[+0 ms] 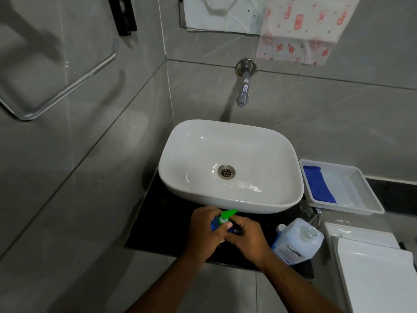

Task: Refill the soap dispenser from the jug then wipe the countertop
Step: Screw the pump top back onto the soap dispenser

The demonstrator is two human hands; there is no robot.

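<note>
A blue soap dispenser (216, 224) with a green pump head stands on the black countertop (158, 222) just in front of the white basin. My left hand (204, 227) wraps around its body. My right hand (244, 237) grips it from the right, fingers near the neck under the pump. The translucent jug (296, 241) with pale blue liquid stands to the right of my hands, its cap on, touched by neither hand. A blue cloth (317, 184) lies in a white tray (361, 199) at the right.
The white basin (230, 163) fills the middle of the counter, with a wall tap (243, 93) above it. A white toilet cistern lid (374, 263) sits at the lower right. Tiled walls close in on the left and behind.
</note>
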